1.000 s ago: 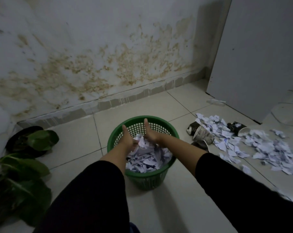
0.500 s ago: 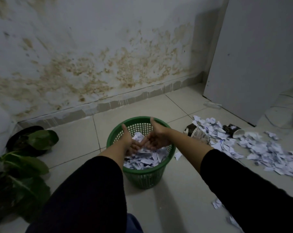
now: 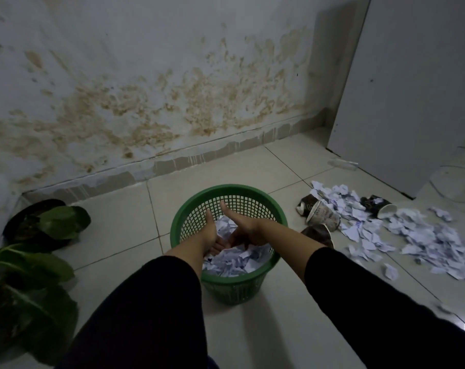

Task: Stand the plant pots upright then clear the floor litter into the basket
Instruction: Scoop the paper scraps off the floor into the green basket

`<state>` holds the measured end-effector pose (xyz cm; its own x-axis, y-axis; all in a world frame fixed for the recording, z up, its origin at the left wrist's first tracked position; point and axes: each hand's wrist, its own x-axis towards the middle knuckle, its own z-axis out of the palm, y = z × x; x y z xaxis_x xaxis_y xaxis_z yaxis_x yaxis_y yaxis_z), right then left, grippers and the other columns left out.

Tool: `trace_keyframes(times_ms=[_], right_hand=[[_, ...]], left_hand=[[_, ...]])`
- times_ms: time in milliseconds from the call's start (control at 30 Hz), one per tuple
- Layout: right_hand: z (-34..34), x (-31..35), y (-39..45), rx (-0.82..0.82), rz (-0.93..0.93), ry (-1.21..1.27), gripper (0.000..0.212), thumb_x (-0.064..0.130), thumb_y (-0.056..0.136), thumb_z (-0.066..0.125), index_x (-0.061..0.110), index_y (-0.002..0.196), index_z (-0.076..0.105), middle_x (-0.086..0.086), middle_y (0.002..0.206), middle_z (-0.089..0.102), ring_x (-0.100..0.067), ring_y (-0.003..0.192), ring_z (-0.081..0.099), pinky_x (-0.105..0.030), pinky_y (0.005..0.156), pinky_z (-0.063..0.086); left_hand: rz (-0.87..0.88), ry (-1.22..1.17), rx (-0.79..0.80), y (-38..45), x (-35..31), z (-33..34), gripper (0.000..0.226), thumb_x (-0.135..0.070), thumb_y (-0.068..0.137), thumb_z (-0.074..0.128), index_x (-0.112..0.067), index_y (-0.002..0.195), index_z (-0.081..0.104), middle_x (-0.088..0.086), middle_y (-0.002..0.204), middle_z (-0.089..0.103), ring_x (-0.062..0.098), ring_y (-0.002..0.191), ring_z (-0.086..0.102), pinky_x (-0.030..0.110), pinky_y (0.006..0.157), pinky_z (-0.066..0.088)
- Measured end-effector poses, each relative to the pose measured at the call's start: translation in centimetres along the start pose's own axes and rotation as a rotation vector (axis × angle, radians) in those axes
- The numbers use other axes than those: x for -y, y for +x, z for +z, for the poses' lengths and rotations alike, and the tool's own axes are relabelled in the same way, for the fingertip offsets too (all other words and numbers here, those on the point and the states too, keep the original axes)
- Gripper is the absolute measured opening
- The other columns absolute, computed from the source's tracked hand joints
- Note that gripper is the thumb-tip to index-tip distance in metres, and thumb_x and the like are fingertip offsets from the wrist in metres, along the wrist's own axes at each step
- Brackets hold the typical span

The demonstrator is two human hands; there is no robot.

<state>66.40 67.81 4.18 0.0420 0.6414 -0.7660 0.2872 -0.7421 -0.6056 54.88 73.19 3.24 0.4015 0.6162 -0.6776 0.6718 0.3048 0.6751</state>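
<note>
- Both hands reach down inside the round green plastic mesh basket (image 3: 252, 206); the left hand (image 3: 211, 233) and right hand (image 3: 243, 229) sit side by side, thumbs pointing up toward 12 o'clock.
- The fingers dip out of sight among the torn white paper scraps (image 3: 234, 262) in the basket, so whether they grip paper or lie loose cannot be told.
- Black sleeves (image 3: 146, 310) cover both forearms.
- At 3 o'clock from the basket, a spread of crumpled white paper litter (image 3: 425, 238) covers the pale floor tiles (image 3: 114, 225), with toppled printed paper cups (image 3: 323, 215) at its near edge.
- At 9 o'clock, dark plant pots with broad green leaves (image 3: 60, 219) stand by the stained wall (image 3: 172, 102), dim and partly cut off by the frame.
</note>
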Motion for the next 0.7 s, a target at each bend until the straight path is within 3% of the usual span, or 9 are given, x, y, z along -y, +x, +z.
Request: trace_keyframes(times_ms=[100,167,233,300,400,467,567,700], right_hand=[[-0.4,0.3,-0.3,-0.032,-0.03,-0.018,0.134,0.092,0.067,-0.008,-0.009,0.126,0.057,-0.025,0.121,0.061,-0.033,0.114,0.056,-0.039,0.096,0.04],[-1.0,1.0,-1.3,-0.066,-0.05,-0.018,0.133,0.09,0.069,-0.011,-0.01,0.121,0.06,-0.021,0.104,0.065,-0.03,0.095,0.06,-0.035,0.082,0.047],[-1.7,1.9,-2.8,-0.089,-0.069,-0.059,0.13,0.089,0.071,-0.011,-0.005,0.115,0.067,-0.022,0.11,0.068,-0.032,0.098,0.062,-0.039,0.088,0.051],[-2.5,2.5,-4.6,-0.118,-0.097,-0.108,0.125,0.086,0.074,-0.011,-0.002,0.107,0.071,-0.021,0.114,0.069,-0.035,0.1,0.065,-0.043,0.094,0.052],[-3.9,3.0,-7.0,-0.181,-0.184,-0.127,0.111,0.077,0.086,-0.006,0.0,0.109,0.07,-0.017,0.106,0.07,-0.029,0.088,0.066,-0.038,0.088,0.052],[-5.3,3.0,-8.6,-0.236,-0.243,-0.148,0.096,0.068,0.095,0.002,0.002,0.113,0.069,-0.013,0.103,0.067,-0.026,0.085,0.064,-0.035,0.082,0.05],[-8.0,2.0,-11.9,-0.362,-0.321,-0.172,0.076,0.056,0.102,0.016,0.004,0.115,0.07,-0.01,0.106,0.069,-0.024,0.087,0.064,-0.035,0.085,0.051],[-12.3,-1.8,-16.9,-0.485,-0.334,-0.16,0.063,0.05,0.104,0.023,0.008,0.114,0.07,-0.003,0.1,0.07,-0.019,0.08,0.066,-0.03,0.074,0.052]], left_hand=[[0.014,0.0,-0.005,-0.5,-0.7,0.0,0.115,-0.073,0.082,-0.01,0.013,0.115,0.059,0.028,0.08,0.064,0.021,0.049,0.048,0.024,0.053,0.036],[0.04,0.028,-0.132,-0.9,-1.4,-0.4,0.113,-0.075,0.081,-0.006,0.009,0.106,0.065,0.024,0.077,0.067,0.027,0.059,0.059,0.032,0.067,0.05],[0.104,0.127,-0.308,-1.2,-2.1,-0.9,0.107,-0.072,0.084,-0.005,0.002,0.102,0.07,0.019,0.081,0.071,0.031,0.073,0.068,0.04,0.08,0.055],[0.164,0.229,-0.47,-1.3,-2.4,-1.1,0.1,-0.066,0.089,-0.005,-0.001,0.107,0.069,0.019,0.088,0.071,0.031,0.078,0.068,0.043,0.081,0.056],[0.193,0.236,-0.624,-2.4,-3.3,-0.8,0.101,-0.066,0.09,-0.005,0.0,0.091,0.073,0.019,0.094,0.071,0.032,0.085,0.065,0.034,0.08,0.049],[0.275,0.158,-0.624,-3.1,-4.6,0.0,0.095,-0.06,0.095,-0.001,-0.004,0.08,0.073,0.017,0.091,0.07,0.031,0.082,0.062,0.036,0.084,0.046],[0.477,-0.021,-0.504,-3.9,-7.0,2.6,0.081,-0.051,0.101,0.013,-0.009,0.051,0.061,0.006,0.057,0.059,0.022,0.057,0.052,0.04,0.089,0.047],[0.656,-0.09,-0.353,-4.5,-10.0,7.0,0.073,-0.048,0.102,0.023,-0.011,0.051,0.06,0.005,0.052,0.056,0.017,0.05,0.046,0.037,0.076,0.045]])
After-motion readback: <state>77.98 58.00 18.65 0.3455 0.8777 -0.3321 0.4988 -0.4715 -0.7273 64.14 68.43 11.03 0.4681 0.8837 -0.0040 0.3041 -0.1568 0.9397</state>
